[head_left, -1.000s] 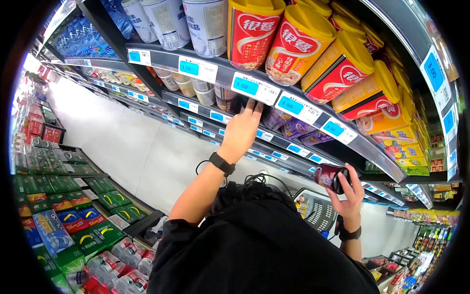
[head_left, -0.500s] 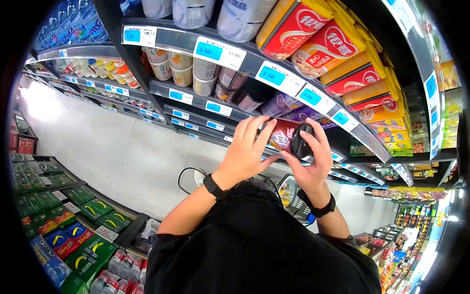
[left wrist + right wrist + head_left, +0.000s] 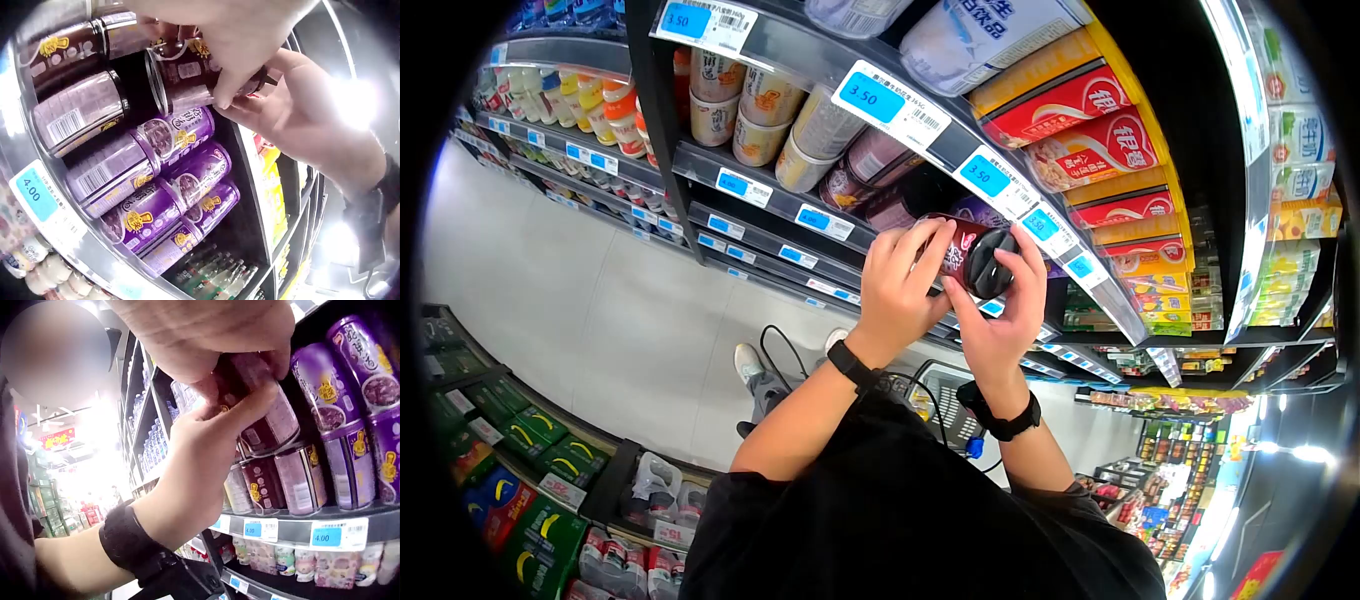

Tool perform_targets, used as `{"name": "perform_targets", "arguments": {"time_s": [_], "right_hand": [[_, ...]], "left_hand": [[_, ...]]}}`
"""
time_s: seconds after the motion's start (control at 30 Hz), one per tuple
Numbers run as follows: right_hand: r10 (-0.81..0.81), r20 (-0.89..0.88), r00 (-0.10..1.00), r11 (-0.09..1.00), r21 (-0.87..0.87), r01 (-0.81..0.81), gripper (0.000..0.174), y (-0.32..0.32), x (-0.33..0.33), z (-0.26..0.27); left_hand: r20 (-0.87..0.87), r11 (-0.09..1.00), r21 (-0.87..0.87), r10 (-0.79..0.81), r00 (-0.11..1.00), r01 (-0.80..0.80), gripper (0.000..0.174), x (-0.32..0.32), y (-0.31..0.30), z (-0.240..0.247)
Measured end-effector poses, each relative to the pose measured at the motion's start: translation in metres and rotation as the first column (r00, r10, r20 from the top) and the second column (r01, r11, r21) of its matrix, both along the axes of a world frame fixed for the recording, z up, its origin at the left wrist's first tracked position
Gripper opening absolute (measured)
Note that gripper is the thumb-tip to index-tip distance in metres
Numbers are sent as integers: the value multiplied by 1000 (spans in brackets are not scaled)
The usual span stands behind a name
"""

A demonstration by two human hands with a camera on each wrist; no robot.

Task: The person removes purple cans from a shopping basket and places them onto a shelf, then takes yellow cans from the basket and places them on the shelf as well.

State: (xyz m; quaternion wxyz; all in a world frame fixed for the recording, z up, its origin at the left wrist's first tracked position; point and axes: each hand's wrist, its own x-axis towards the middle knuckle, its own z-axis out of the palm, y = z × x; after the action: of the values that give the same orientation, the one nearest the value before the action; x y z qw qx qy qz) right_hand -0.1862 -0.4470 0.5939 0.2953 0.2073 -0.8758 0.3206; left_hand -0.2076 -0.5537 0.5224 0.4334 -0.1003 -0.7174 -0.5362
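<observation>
Both hands hold a dark red-brown can with a black lid (image 3: 988, 262) in front of the shelf. My left hand (image 3: 905, 285) grips its body, fingers over the top and thumb below. At the lid end, my right hand (image 3: 1006, 315) curls its fingers and thumb around the black lid. In the left wrist view the can (image 3: 187, 74) is tilted above purple cans (image 3: 178, 140), near a dark gap in the row. The right wrist view shows the can's lower end (image 3: 281, 422) close over the standing cans (image 3: 300, 478).
Price labels (image 3: 890, 103) line the shelf edge above the hands. Red and yellow cans (image 3: 1100, 150) stand on the upper shelf. A shopping basket (image 3: 945, 385) is on the floor by the person, with cables nearby. Behind, cartons (image 3: 530, 440) are stacked.
The left hand came off the shelf and took hold of the can, which the right hand alone held earlier. Both hands then moved with it slightly left and closer to the shelf.
</observation>
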Motion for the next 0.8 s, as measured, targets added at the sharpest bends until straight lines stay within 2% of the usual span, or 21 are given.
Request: {"name": "perform_targets", "arguments": {"time_s": [0.1, 0.17, 0.23, 0.33, 0.4, 0.47, 0.53, 0.8], "right_hand": [[-19, 5, 1000, 999, 47, 18, 51, 2, 0, 5], [37, -38, 999, 994, 107, -33, 49, 9, 8, 9], [49, -37, 998, 995, 92, -45, 44, 23, 19, 7], [45, -46, 998, 983, 183, -36, 38, 39, 39, 5], [82, 22, 996, 975, 203, -84, 32, 44, 49, 3], [79, 57, 995, 974, 208, -90, 31, 47, 55, 0], [50, 73, 996, 976, 209, -64, 25, 50, 58, -4], [62, 225, 972, 971, 212, -111, 14, 55, 70, -16]], "left_hand": [[-20, 998, 32, -52, 998, 52, 58, -5, -2, -1], [47, 988, 114, -109, 993, 103, 65, -5, -2, 0], [82, 984, 143, -115, 990, 103, 66, -7, -3, 0], [144, 980, 182, -111, 983, 84, 66, -11, -6, -1], [153, 979, 188, -109, 982, 79, 66, -13, -5, 1], [161, 979, 192, -106, 981, 74, 65, -17, -4, 0], [109, 984, 180, -33, 993, 13, 67, -23, -1, -4], [91, 976, 218, -1, 996, -19, 65, -34, 13, 2]]}}
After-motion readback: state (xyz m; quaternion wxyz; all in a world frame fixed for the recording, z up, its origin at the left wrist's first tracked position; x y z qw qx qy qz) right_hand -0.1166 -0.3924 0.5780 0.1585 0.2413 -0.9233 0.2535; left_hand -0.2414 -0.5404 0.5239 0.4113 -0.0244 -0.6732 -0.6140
